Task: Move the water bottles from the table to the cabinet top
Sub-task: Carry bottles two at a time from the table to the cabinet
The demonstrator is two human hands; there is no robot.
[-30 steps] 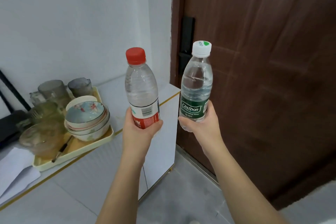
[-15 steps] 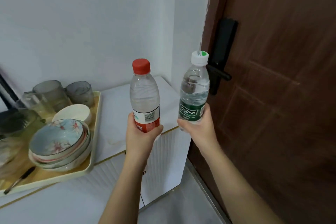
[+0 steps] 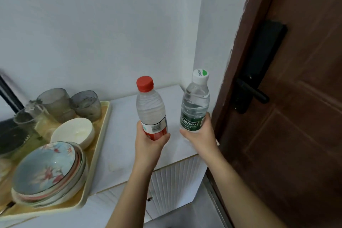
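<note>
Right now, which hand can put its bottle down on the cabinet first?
Probably the left hand: its red-capped bottle hangs over bare cabinet top; the right hand is near the edge.

Bottles: water bottle (image 3: 150, 109) (L hand (image 3: 149, 142)) left of Cestbon bottle (image 3: 195, 103) (R hand (image 3: 199, 135)), over cabinet top (image 3: 122, 135).
Tray (image 3: 103, 127): left on top; bowls (image 3: 50, 170) front, glasses (image 3: 86, 103) behind.
Door (image 3: 296, 135): right.

You've got a bottle in each hand: your left hand (image 3: 150, 140) grips the red-capped bottle (image 3: 150, 107) low on its label, your right hand (image 3: 200, 135) grips the green-labelled bottle (image 3: 195, 102), both upright above the white cabinet top (image 3: 122, 131). Left of them, a yellow tray (image 3: 100, 135) carries stacked bowls (image 3: 50, 172) and grey glasses (image 3: 70, 103). On your right, a brown door (image 3: 296, 116) with a black handle (image 3: 253, 94).
</note>
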